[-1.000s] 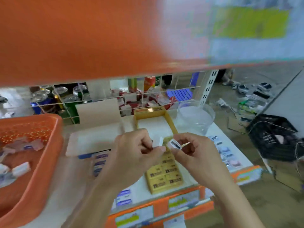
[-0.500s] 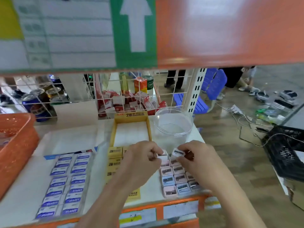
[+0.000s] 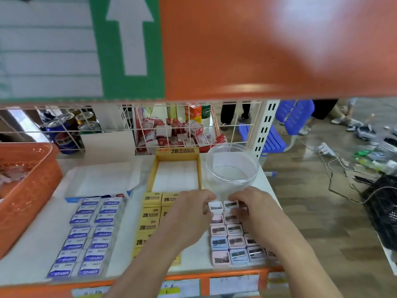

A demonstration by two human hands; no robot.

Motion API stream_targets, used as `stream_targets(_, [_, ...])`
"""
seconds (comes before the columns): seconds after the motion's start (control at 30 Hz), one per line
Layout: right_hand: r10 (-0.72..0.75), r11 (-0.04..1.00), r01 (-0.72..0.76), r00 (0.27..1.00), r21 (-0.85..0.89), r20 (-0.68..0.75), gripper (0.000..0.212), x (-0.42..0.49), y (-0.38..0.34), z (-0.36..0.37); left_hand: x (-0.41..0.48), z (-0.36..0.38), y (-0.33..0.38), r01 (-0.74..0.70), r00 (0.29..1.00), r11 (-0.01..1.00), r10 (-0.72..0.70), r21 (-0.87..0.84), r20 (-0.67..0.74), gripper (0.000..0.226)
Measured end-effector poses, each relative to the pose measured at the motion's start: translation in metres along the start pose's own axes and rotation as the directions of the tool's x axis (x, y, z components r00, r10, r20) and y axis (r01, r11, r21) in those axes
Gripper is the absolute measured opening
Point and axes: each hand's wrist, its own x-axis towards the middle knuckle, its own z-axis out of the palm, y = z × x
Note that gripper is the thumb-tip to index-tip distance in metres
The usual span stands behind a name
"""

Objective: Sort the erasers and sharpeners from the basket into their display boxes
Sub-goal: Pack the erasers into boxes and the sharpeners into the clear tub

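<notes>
Since half a second ago both hands have come down onto the far end of the rows of pastel pink, blue and white sharpeners [image 3: 234, 244] at the near right. The left hand [image 3: 189, 214] pinches a small white square sharpener [image 3: 216, 207] with curled fingers. The right hand [image 3: 251, 206] curls its fingers over a second pale sharpener [image 3: 231, 204] just beside it. Both pieces, held slightly above the rows before, now sit level with them.

On the white shelf board [image 3: 32, 254], yellow 2B erasers [image 3: 150, 214] fill the near part of a yellow cardboard display box [image 3: 178, 154]. Blue-and-white wrapped erasers [image 3: 86, 237] lie to the left, and a clear round plastic tub [image 3: 232, 166] stands far right. An orange perforated plastic basket [image 3: 28, 190] is at the left edge.

Behind a white wire grid [image 3: 171, 134] are cans and red-and-white boxes. To the right are a wooden floor [image 3: 311, 211], a blue plastic chair [image 3: 277, 138] and a black crate [image 3: 384, 211].
</notes>
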Motion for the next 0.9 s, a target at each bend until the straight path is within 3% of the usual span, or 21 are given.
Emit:
stream_targets(0.3, [0.029,0.999,-0.029,1.0,0.037,0.0,0.035,0.001,0.001,0.003,0.006,-0.002,0.007,0.012,0.998,0.994,-0.02,0.112,0.067,0.006])
stream_targets(0.37, [0.034,0.998,-0.034,0.999,0.045,0.0,0.036,0.001,0.001,0.003,0.008,-0.002,0.005,0.005,0.996,0.991,-0.017,0.132,0.088,0.025])
stream_targets(0.5, [0.045,0.997,-0.045,0.999,0.06,0.005,0.036,-0.002,0.002,0.002,0.013,0.0,0.002,0.016,0.986,0.993,-0.035,0.117,0.162,0.016])
stream_targets(0.73, [0.033,0.997,-0.033,0.999,0.073,0.007,0.035,-0.002,0.002,0.001,0.014,-0.001,-0.001,0.034,0.981,0.996,-0.049,0.079,0.187,0.034])
stream_targets(0.9, [0.038,0.995,-0.038,0.999,0.088,0.005,0.035,-0.002,0.001,0.003,0.013,-0.005,0.003,0.042,0.977,0.993,-0.063,0.11,0.204,0.014])
